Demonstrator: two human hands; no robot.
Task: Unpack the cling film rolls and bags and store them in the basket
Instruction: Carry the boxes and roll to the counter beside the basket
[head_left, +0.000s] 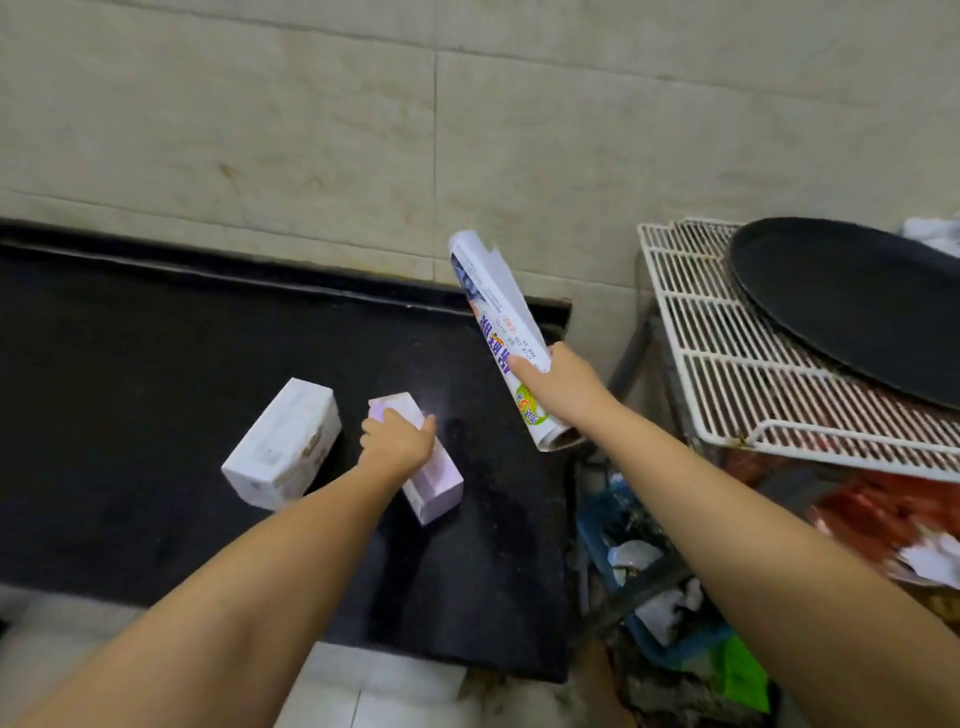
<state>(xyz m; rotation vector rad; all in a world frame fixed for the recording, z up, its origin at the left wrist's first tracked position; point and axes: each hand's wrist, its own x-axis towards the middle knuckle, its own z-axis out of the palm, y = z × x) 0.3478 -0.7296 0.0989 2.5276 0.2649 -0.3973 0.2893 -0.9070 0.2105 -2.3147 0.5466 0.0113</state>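
Everything here sits relative to the black countertop (156, 389) that runs along the tiled wall. The right hand (563, 387) is wrapped around the lower half of a cling film roll (498, 332) in its printed paper wrapper, holding it lifted and tilted above the counter's right end, with the loose flap of the wrapper standing off near the top. The left hand (397, 441) is pressed down over a pale purple box (423, 467) lying on the counter, fingers curled over its far edge and thumb on the near side; it looks like a grip rather than a mere rest, but the box has not left the surface. Just left of it on the counter lies a white box (283, 452), untouched. Beyond the counter's right edge stands a white wire rack (691, 332) carrying a black round tray (852, 306), and lower down a blue crate (613, 525) full of scraps. No storage basket can be identified with certainty. The step in hand seems to be gathering the packages; next, the roll's wrapper needs peeling off, which probably calls for freeing the left hand.
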